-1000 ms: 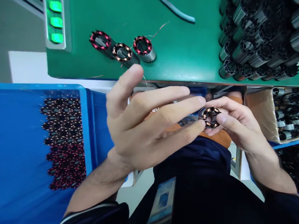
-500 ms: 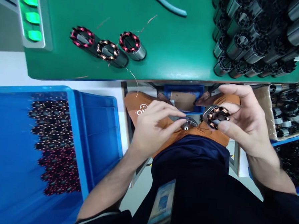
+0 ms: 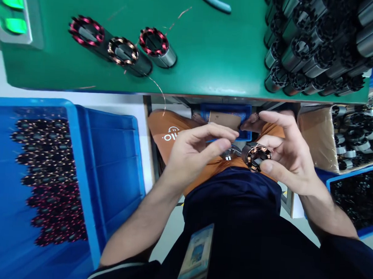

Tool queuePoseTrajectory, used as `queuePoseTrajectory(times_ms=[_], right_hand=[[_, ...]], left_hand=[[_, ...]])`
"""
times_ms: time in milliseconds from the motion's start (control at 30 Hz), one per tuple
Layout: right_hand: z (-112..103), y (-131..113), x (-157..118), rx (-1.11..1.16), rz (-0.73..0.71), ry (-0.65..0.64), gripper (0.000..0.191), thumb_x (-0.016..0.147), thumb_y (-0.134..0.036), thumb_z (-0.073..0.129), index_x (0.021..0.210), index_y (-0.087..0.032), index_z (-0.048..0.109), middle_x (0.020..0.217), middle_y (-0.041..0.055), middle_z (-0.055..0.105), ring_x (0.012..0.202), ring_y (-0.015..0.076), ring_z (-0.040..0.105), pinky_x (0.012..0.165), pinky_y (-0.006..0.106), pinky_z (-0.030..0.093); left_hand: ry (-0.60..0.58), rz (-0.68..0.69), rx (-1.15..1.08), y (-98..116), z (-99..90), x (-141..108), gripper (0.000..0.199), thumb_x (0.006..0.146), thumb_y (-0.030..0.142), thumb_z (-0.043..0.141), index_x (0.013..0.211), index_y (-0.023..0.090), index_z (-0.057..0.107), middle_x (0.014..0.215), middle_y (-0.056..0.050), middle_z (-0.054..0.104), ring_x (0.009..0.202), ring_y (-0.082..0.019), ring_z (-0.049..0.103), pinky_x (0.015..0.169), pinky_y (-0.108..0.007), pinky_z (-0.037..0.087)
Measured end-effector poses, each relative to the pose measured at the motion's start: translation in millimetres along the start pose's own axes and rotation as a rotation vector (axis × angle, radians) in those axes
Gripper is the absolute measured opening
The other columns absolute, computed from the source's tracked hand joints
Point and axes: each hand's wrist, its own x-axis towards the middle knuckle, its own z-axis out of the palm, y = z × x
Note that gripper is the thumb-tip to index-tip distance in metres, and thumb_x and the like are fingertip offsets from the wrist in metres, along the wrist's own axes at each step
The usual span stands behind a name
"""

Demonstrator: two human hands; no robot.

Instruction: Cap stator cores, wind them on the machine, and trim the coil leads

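A motor stator (image 3: 257, 157) with copper windings on its end ring is in my right hand (image 3: 287, 155). The thumb presses on its near rim, while the other fingers curve behind and above it. Just left of the stator hovers my left hand (image 3: 201, 146), fingers stretched out and the thumb a little below them. Nothing shows in that hand; a fine wire there would be too thin to make out. On the green table (image 3: 209, 53) stand a red-wound stator (image 3: 158, 46), a copper-wound stator (image 3: 128, 55) trailing a loose wire, and another red-wound stator (image 3: 88, 32).
Unwound stator cores (image 3: 303, 58) are stacked at the table's right. A blue crate (image 3: 87, 184) at left holds rows of wound stators (image 3: 52, 190). More cores fill a lined box (image 3: 318, 138) at right. A grey-blue tube (image 3: 212, 1) lies at the back.
My left hand has come closer to the stator, its fingers now higher. The stator has come left and slightly down with my right hand. The view has shifted somewhat.
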Motion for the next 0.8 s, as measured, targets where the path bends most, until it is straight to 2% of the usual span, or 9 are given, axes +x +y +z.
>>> queuePoseTrajectory(times_ms=[100,167,233,400,500,600,667,733,800], right_hand=[[2,5,1,0.016,-0.024,-0.022,0.085,0.103,-0.046,0.095,0.174,-0.040,0.048,0.107,-0.0018,0.075,0.095,0.0189,0.080,0.088,0.030,0.071],[3,9,3,0.024,-0.059,-0.033,0.082,0.103,-0.039,0.096,0.172,-0.041,0.051,0.108,-0.0026,0.074,0.096,0.0176,0.079,0.089,0.028,0.070],[3,14,5,0.028,-0.100,-0.043,0.081,0.103,-0.033,0.096,0.171,-0.041,0.053,0.107,-0.0031,0.074,0.096,0.0166,0.078,0.089,0.026,0.070],[1,25,7,0.101,-0.191,-0.091,0.075,0.106,-0.025,0.092,0.169,-0.043,0.055,0.109,-0.0031,0.077,0.096,0.0147,0.079,0.086,0.024,0.069],[0,24,5,0.101,-0.210,-0.071,0.073,0.107,-0.031,0.091,0.170,-0.042,0.054,0.112,-0.0017,0.079,0.096,0.0161,0.081,0.083,0.026,0.070],[1,21,5,0.012,-0.191,-0.019,0.077,0.106,-0.035,0.092,0.172,-0.040,0.053,0.109,-0.0014,0.077,0.091,0.0169,0.080,0.081,0.027,0.070],[2,19,6,-0.023,-0.190,-0.027,0.078,0.106,-0.036,0.092,0.173,-0.039,0.052,0.107,-0.0019,0.076,0.090,0.0168,0.080,0.081,0.028,0.070],[3,18,8,-0.033,-0.195,-0.070,0.078,0.106,-0.035,0.091,0.173,-0.040,0.051,0.108,-0.0017,0.076,0.094,0.0177,0.081,0.082,0.028,0.071],[4,15,10,-0.056,-0.203,-0.112,0.078,0.106,-0.032,0.090,0.174,-0.040,0.052,0.112,-0.0007,0.079,0.097,0.0186,0.082,0.083,0.029,0.072]], left_hand=[[-0.081,0.078,-0.028,13,2.9,0,0.018,0.101,0.042,0.099,0.114,0.031,0.095,0.118,-0.007,0.092,0.108,-0.023,0.088,0.089,-0.031,0.073],[-0.095,0.103,-0.025,21,5.5,0,0.009,0.103,0.036,0.097,0.106,0.028,0.093,0.115,-0.006,0.091,0.107,-0.021,0.087,0.088,-0.029,0.072],[-0.105,0.077,-0.019,24,7.8,0,0.014,0.106,0.035,0.093,0.100,0.024,0.089,0.114,-0.007,0.089,0.107,-0.020,0.085,0.089,-0.027,0.070],[-0.181,-0.146,-0.162,0,10.5,-8,0.037,0.113,0.054,0.082,0.100,0.020,0.077,0.122,-0.010,0.083,0.101,-0.019,0.081,0.082,-0.027,0.069],[-0.099,-0.214,-0.164,-17,5.0,-12,0.042,0.113,0.061,0.080,0.102,0.022,0.072,0.117,-0.009,0.085,0.098,-0.019,0.083,0.080,-0.027,0.070],[0.016,0.102,0.030,-14,-1.8,-13,0.042,0.105,0.059,0.092,0.121,0.026,0.071,0.129,-0.009,0.086,0.119,-0.024,0.086,0.102,-0.037,0.073],[-0.006,0.399,0.235,0,-2.2,-12,0.070,0.091,0.059,0.106,0.142,0.028,0.069,0.140,-0.011,0.086,0.131,-0.030,0.085,0.118,-0.045,0.071],[-0.046,0.603,0.420,15,1.5,-11,0.085,0.086,0.056,0.110,0.153,0.025,0.068,0.141,-0.013,0.087,0.130,-0.030,0.087,0.119,-0.044,0.072],[-0.048,0.680,0.517,27,7.1,-11,0.069,0.096,0.048,0.104,0.151,0.023,0.071,0.135,-0.010,0.090,0.120,-0.025,0.091,0.107,-0.035,0.076]])
